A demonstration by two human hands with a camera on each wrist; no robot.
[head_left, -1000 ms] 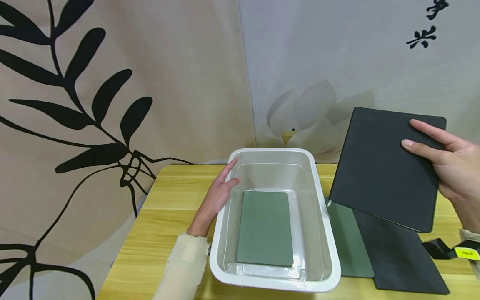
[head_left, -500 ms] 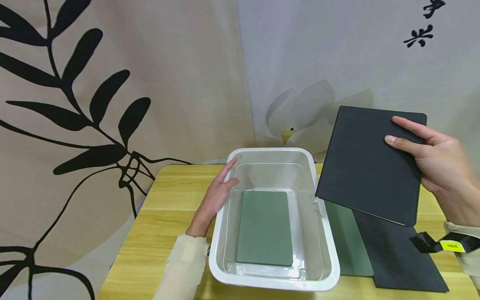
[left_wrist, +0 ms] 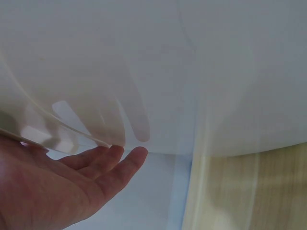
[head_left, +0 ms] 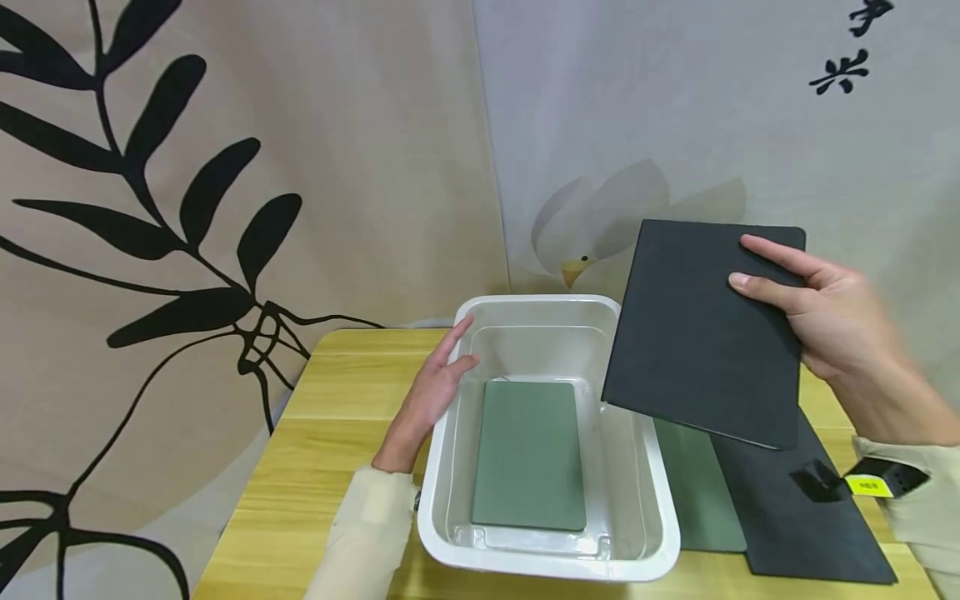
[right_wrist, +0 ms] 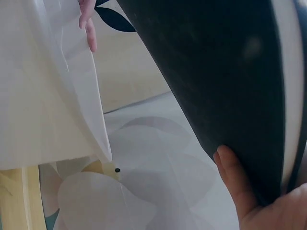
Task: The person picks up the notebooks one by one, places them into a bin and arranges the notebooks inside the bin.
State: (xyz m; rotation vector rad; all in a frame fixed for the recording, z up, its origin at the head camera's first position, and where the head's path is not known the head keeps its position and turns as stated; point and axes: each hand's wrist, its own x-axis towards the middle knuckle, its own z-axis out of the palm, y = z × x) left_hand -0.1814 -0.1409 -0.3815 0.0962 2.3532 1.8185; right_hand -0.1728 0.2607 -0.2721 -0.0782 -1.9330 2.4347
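Note:
A black notebook [head_left: 705,333] hangs tilted over the right rim of a white plastic basin [head_left: 551,567]. My right hand [head_left: 840,317] grips its upper right edge, thumb and index finger across the cover. In the right wrist view, pale page edges [right_wrist: 291,91] show along the notebook's side. My left hand [head_left: 427,396] holds the basin's left rim; in the left wrist view, fingers [left_wrist: 122,167] touch the outer wall beneath the rim. Flat on the basin's floor lies a green notebook [head_left: 528,454].
Right of the basin, another green notebook [head_left: 705,500] and another black notebook [head_left: 810,525] lie on the wooden table [head_left: 322,442], partly overlapping. Behind the table hangs a curtain [head_left: 390,150] printed with dark leaves and a pale flower.
My right hand has carried the black notebook leftward, from beside the basin to above its right rim. My left hand stays on the left rim.

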